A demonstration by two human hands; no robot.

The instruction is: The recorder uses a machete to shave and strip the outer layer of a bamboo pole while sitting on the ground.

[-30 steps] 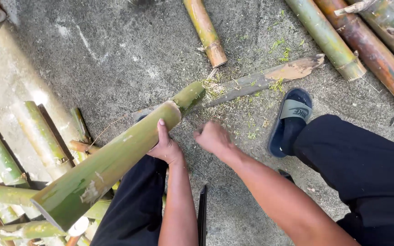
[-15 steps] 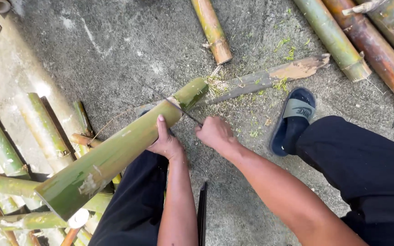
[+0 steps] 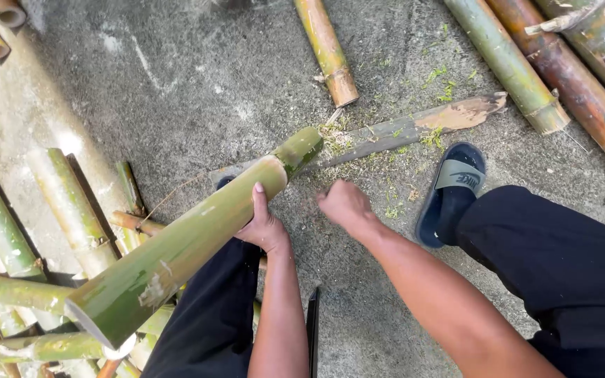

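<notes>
My left hand (image 3: 264, 224) grips a thick green bamboo pole (image 3: 176, 252) from below, near its narrowed far end. The pole slants from the lower left up to the middle, and its tip (image 3: 301, 147) rests on the concrete beside a flat split bamboo slat (image 3: 414, 126). My right hand (image 3: 344, 206) hovers just right of the pole's end with its fingers curled into a fist; I see nothing in it. Green shavings lie scattered around the tip.
A dark sandal (image 3: 453, 189) on my foot sits right of the hands. A thin dark blade-like object (image 3: 313, 329) lies between my arms. Long bamboo poles (image 3: 505, 63) line the top right, a short piece (image 3: 327, 49) the top, and several cut pieces (image 3: 71, 210) the left.
My right hand has drawn slightly back from the pole's end. A thin dark line seen between the hands half a second ago is gone. The left hand keeps its grip.
</notes>
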